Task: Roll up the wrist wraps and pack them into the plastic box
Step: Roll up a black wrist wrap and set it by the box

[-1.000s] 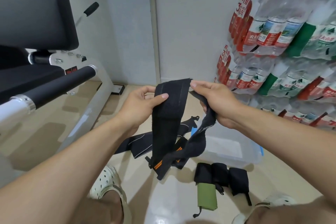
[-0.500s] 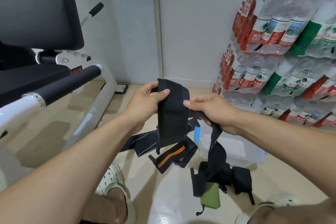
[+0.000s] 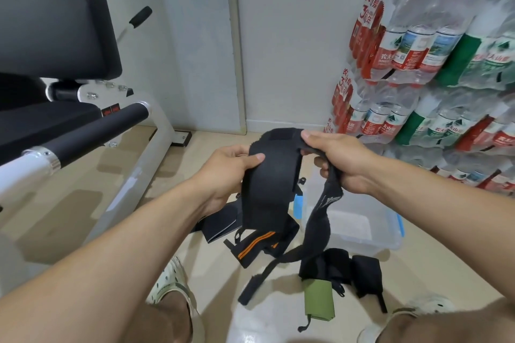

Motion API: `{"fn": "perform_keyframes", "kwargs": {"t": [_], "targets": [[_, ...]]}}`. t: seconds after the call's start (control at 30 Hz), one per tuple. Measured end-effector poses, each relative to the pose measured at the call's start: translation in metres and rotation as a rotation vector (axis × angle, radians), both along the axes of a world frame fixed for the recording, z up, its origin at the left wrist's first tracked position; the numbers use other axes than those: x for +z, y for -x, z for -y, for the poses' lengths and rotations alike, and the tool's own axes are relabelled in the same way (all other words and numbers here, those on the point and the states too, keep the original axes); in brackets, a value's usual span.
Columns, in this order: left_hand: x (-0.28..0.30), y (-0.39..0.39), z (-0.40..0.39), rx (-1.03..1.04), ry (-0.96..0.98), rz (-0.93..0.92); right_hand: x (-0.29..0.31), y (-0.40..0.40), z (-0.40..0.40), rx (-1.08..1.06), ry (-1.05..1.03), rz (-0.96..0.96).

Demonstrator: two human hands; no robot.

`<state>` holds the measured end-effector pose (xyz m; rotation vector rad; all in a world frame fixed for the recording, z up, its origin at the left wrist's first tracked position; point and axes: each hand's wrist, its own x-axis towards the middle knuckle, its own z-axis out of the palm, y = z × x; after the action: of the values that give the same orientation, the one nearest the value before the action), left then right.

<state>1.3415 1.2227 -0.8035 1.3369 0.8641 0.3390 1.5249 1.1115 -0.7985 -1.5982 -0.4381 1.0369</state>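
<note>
The left hand pinches one edge of a long black fabric wrist wrap, thumb laid across its face. The right hand grips the same wrap at its folded top, fingers curled round the strip that runs down through the palm. From the hands the wrap hangs in two lengths; the narrower tail trails down to the pale tiled floor.

Below, on the floor, lie a black wrap with orange stripes and a flat black wrap with a grey edge. Nearer the person's feet sit two rolled black wraps, with a rolled olive-green wrap just beside them. The clear plastic box with blue latches stands on the floor beyond these rolls, under the right forearm.

Shrink-wrapped packs of bottled water are stacked at the right; a black-padded white gym machine stands at the left.
</note>
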Motion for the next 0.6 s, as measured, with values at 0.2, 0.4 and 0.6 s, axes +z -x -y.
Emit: {"fn": "perform_keyframes", "kwargs": {"t": [0.2, 0.4, 0.6], "targets": [[0.008, -0.003, 0.002, 0.190, 0.085, 0.098, -0.011, 0.008, 0.003, 0.130, -0.017, -0.016], [0.011, -0.001, -0.003, 0.298, 0.204, 0.176, -0.014, 0.021, 0.010, 0.335, 0.115, -0.038], [0.017, 0.003, 0.002, 0.093, 0.223, 0.123, -0.011, 0.026, 0.004, 0.190, -0.024, -0.060]]}}
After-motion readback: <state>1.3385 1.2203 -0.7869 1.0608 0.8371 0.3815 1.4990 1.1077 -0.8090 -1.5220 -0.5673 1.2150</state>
